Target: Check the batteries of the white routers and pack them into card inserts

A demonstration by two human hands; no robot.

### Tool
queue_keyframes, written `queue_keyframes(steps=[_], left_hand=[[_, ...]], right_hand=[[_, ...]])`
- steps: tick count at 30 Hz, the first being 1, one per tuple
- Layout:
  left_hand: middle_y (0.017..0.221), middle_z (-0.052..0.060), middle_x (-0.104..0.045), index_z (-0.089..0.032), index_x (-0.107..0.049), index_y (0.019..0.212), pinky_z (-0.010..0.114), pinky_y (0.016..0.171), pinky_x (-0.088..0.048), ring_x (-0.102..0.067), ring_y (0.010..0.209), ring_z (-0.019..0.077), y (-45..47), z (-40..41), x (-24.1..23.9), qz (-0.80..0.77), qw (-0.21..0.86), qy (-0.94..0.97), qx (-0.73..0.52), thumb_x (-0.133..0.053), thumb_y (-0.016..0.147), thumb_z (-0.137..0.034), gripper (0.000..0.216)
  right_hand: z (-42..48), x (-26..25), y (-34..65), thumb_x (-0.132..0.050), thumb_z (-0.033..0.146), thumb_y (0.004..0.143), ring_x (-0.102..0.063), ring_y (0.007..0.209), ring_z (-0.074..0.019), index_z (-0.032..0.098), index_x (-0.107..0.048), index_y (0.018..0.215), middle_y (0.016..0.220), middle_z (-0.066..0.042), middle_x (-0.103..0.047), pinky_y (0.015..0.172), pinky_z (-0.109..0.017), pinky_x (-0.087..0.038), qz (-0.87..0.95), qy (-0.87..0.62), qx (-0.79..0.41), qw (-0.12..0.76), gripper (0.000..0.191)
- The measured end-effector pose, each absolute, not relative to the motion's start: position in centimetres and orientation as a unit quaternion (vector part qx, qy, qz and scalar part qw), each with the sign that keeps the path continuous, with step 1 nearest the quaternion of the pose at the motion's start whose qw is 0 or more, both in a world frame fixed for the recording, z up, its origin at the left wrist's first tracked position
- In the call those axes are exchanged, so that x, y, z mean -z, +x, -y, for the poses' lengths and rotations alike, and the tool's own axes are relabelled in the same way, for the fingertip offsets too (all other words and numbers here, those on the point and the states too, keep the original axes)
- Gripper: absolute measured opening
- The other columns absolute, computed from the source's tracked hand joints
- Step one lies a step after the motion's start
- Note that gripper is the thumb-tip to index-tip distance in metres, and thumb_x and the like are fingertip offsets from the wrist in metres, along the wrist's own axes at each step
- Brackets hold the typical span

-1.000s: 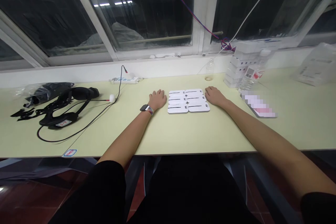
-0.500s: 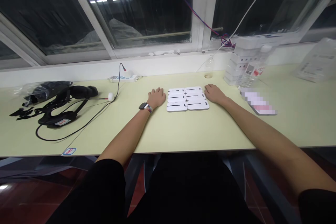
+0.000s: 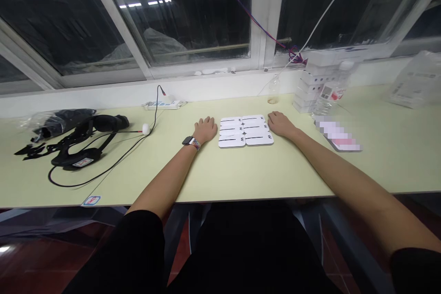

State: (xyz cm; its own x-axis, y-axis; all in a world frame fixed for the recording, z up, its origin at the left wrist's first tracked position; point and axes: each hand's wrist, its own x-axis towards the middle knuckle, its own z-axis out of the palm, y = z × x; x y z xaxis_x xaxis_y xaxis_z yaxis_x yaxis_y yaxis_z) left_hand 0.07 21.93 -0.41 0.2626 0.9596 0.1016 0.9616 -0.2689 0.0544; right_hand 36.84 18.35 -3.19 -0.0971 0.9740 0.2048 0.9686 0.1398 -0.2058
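Note:
Several white cards (image 3: pixel 231 140) with rounded corners lie on the pale yellow table (image 3: pixel 220 177) in two columns of three rows. Each bears a black line and a mark like a W. My left hand (image 3: pixel 206 130) rests palm down just left of the cards, fingers spread a little and holding nothing. A dark watch (image 3: pixel 189 140) with a patterned band is on that wrist. Beside the right column lies my right hand (image 3: pixel 279 124), palm down, with loosely bent fingers and nothing seen in it.
Left stand a black headset (image 3: pixel 86 147), its cable (image 3: pixel 117 165) and a plastic bag with dark contents (image 3: pixel 65 121). A power strip (image 3: pixel 163 104) lies by the wall. To the right are white boxes (image 3: pixel 305 94), a clear bottle (image 3: pixel 330 96), a blurred-out phone-like object (image 3: pixel 337 135) and a plastic bag (image 3: pixel 415 80).
Both hands and the cards stay where they were on the table. Only the camera view has shifted very slightly.

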Motion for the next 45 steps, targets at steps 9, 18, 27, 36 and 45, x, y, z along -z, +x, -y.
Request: queue_keyframes(steps=[9,18,27,36,45], left_hand=[[0.172,0.017,-0.048,-0.021,-0.054,0.152,0.063,0.120,-0.038,-0.047,0.150,0.0432,-0.1,-22.4,0.7,0.600,0.012,-0.798,0.058,-0.024,0.113,-0.040,0.052],[0.171,0.018,-0.048,-0.020,-0.055,0.151,0.063,0.120,-0.038,-0.047,0.150,0.0438,-0.2,-22.5,0.8,0.596,0.015,-0.800,0.057,-0.023,0.113,-0.040,0.054],[0.166,0.019,-0.053,-0.021,-0.055,0.150,0.063,0.118,-0.040,-0.049,0.146,0.0429,-0.2,-22.5,0.8,0.597,0.018,-0.800,0.058,-0.023,0.112,-0.039,0.053],[0.170,0.018,-0.049,-0.020,-0.054,0.155,0.063,0.120,-0.038,-0.047,0.150,0.0433,-0.1,-22.4,0.8,0.602,0.018,-0.796,0.061,-0.023,0.113,-0.038,0.055],[0.163,0.017,-0.057,-0.023,-0.059,0.148,0.061,0.120,-0.038,-0.050,0.146,0.0405,-0.2,-21.5,0.7,0.600,0.014,-0.794,0.093,-0.027,0.112,-0.037,0.050]], right_hand=[[-18.1,2.9,36.7,-0.033,0.024,0.111,-0.061,0.124,-0.0362,0.012,-0.066,0.123,0.130,-0.025,-0.068,0.109,-0.046,-0.048,0.743,-0.654,-0.004,0.142,0.038],[-18.0,2.6,36.5,-0.034,0.023,0.111,-0.061,0.125,-0.0353,0.010,-0.067,0.125,0.131,-0.025,-0.068,0.111,-0.044,-0.046,0.743,-0.656,-0.004,0.133,0.038],[-17.2,1.7,35.9,-0.034,0.022,0.111,-0.061,0.127,-0.0347,0.010,-0.067,0.126,0.133,-0.025,-0.068,0.111,-0.043,-0.047,0.736,-0.665,-0.007,0.125,0.038],[-12.6,-2.5,33.6,-0.041,0.025,0.110,-0.069,0.119,-0.0378,0.014,-0.070,0.133,0.137,-0.023,-0.072,0.097,-0.048,-0.055,0.713,-0.687,0.030,0.139,0.038],[-3.9,-2.3,30.4,-0.050,0.025,0.111,-0.075,0.124,-0.0328,0.020,-0.076,0.128,0.138,-0.014,-0.078,0.103,-0.049,-0.062,0.842,-0.493,0.030,0.216,0.032]])
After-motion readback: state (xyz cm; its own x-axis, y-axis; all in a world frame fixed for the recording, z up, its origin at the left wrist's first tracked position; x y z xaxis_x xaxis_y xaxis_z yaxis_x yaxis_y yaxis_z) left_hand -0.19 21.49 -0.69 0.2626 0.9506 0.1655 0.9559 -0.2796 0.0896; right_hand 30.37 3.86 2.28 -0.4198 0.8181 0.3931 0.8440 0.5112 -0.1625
